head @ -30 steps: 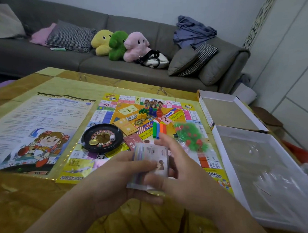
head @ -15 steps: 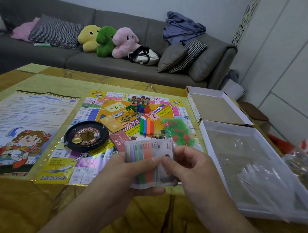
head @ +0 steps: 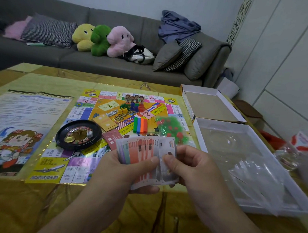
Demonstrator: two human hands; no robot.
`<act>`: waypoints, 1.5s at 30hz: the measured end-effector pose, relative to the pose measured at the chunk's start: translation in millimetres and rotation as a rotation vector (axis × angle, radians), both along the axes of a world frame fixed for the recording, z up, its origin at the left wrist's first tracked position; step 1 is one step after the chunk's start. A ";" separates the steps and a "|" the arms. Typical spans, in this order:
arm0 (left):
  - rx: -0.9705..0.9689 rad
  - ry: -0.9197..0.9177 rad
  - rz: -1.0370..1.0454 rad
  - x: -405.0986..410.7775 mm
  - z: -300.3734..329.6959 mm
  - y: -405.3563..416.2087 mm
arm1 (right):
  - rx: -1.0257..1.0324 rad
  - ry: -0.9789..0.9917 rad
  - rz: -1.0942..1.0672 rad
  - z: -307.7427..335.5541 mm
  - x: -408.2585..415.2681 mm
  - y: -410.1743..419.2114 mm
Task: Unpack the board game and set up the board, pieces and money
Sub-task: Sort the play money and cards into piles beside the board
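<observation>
The board [head: 112,131] is lying unfolded on the table [head: 35,208], with pieces [head: 132,107] already being kept at its centre. Above its near edge, the fanned play money [head: 143,157] is being held in the left hand [head: 123,170], while the rightmost note is being pinched by the right hand [head: 188,167]. Notes are probably best being peeled singly and sorted by colour.

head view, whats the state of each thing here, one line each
play money: fanned out, held in both hands
left hand: grips the fan from below
right hand: pinches the rightmost notes
game board: unfolded flat on the table
roulette wheel: lying on the board
box base: open, holds loose plastic
box lid: upturned, beside the board
</observation>
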State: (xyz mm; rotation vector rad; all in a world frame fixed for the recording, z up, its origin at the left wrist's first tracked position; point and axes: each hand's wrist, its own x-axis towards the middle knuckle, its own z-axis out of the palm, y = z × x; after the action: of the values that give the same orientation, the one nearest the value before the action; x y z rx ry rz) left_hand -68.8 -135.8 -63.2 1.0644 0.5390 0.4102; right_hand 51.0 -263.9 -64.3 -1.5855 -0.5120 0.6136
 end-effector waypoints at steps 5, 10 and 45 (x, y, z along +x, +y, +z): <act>-0.092 -0.019 -0.041 3.2 0.1 4.1 | 0.034 0.091 0.001 -1.9 9.1 0.7; -0.121 -0.013 -0.069 5.2 -5.3 6.5 | 0.088 0.217 0.039 -5.9 14.6 0.0; 0.145 0.192 0.088 15.9 -21.1 9.1 | -0.923 -0.799 -0.120 -36.2 42.7 -42.2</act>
State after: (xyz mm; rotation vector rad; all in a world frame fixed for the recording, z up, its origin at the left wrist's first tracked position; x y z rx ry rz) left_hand -52.9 -126.7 -84.4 1.2301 0.7375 0.4320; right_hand 93.7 -306.1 -100.5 -2.7420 -0.7600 0.0600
